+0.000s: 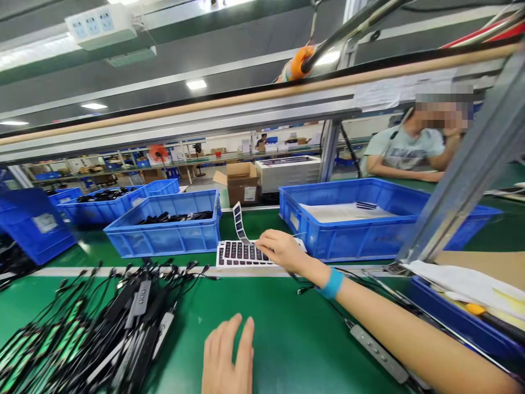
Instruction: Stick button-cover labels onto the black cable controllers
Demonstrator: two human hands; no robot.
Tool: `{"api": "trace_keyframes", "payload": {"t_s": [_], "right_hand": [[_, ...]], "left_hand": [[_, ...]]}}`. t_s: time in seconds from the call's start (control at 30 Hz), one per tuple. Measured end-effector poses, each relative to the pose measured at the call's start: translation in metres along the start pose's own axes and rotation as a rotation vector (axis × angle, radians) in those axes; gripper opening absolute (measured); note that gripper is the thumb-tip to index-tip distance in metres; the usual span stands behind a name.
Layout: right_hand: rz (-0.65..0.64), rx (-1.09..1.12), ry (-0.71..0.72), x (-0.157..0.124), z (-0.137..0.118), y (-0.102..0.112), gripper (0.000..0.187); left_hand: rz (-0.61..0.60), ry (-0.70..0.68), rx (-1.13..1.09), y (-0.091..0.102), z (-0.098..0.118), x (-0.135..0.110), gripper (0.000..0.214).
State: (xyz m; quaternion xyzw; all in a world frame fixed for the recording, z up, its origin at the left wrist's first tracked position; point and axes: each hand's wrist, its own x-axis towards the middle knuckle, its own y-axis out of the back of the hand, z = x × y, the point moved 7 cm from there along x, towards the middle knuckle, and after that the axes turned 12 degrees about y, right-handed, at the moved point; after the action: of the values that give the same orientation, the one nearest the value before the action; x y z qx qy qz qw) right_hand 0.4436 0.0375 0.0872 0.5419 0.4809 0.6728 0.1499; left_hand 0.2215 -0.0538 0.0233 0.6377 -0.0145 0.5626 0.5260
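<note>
The label sheet (240,253) lies on the table (287,328) at twelve o'clock, its right end hidden under the right hand (283,249); its grip can't be made out. At six o'clock, the left hand (227,355) rests flat, fingers spread slightly, wrist cut off.

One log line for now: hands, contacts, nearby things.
left hand: flat on green belt | right hand: on label sheet, grip unclear | near: cable pile, blue bin

The label sheet (240,255) lies on the workbench (287,334) under the right hand (282,249), before the gap between the cable bin (164,236) and, rightward, the wider bin (353,238). The left hand (228,357) rests nearer, right of the cable pile (98,323).
</note>
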Motion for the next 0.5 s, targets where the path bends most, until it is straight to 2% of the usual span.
{"api": "trace_keyframes", "payload": {"t_s": [0.07, 0.13, 0.23, 0.3, 0.37, 0.5], "right_hand": [[0.002, -0.045, 0.194, -0.02, -0.061, 0.007, 0.029], [-0.003, -0.093, 0.351, -0.049, -0.12, 0.006, 0.032], [-0.035, -0.034, 0.371, -0.093, -0.182, -0.003, 0.034], [-0.084, 0.047, 0.308, -0.116, -0.205, -0.012, 0.035], [-0.141, 0.139, 0.221, -0.134, -0.216, -0.022, 0.031], [-0.27, 0.396, -0.059, -0.152, -0.216, -0.038, 0.017]], "left_hand": [[0.042, 0.03, 0.092, 0.028, -0.008, 0.012, 0.044], [0.012, -0.003, 0.156, 0.045, -0.008, 0.012, 0.043], [-0.109, -0.151, 0.046, 0.053, 0.001, -0.015, 0.018], [-0.199, -0.195, -0.08, 0.053, 0.004, -0.04, 0.02], [-0.303, -0.172, -0.124, 0.048, 0.003, -0.062, 0.024], [-0.595, -0.106, -0.016, 0.031, 0.001, -0.082, 0.018]]}}
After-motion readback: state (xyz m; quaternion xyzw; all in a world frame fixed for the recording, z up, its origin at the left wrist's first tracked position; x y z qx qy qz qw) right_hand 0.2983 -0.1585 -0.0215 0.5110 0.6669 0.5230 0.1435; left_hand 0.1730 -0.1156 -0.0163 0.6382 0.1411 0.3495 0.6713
